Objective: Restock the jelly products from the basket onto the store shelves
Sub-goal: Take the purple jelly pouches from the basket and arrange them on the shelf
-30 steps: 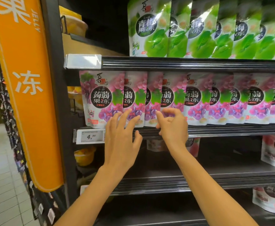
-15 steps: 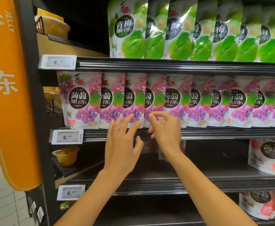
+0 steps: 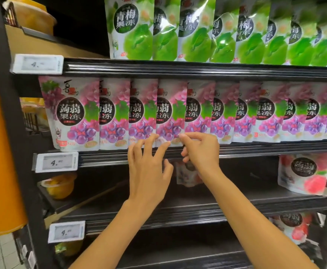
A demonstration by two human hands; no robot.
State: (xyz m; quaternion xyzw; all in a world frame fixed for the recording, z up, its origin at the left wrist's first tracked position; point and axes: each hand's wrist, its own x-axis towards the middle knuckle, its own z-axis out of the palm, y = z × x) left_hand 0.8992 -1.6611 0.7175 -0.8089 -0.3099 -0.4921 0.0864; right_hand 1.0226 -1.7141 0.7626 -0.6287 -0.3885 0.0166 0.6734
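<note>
shelving unit: dark metal, four tiers in view, fills most of the view.
orange side panel: fixed to the left end of the unit.
green plum jelly pouches: upright, overlapping row along the top tier.
grape jelly pouches: the stock being worked. they stand upright in an overlapping row across the second tier, from the left post to the right edge.
left hand: fingers straight and spread, holding nothing. the fingertips touch the lower edges of the third and fourth grape pouches.
right hand: just beside the left, fingers curled. the index tip sits at the bottom corner of the fourth grape pouch. whether it actually pinches the pouch cannot be told.
pink jelly pouch: stands at the right of the third tier. a blurred smaller pouch shows behind the wrists.
yellow jelly cup: on the neighbouring shelf at the left.
price tags: clipped at the left end of each shelf rail, reading about 4.
</note>
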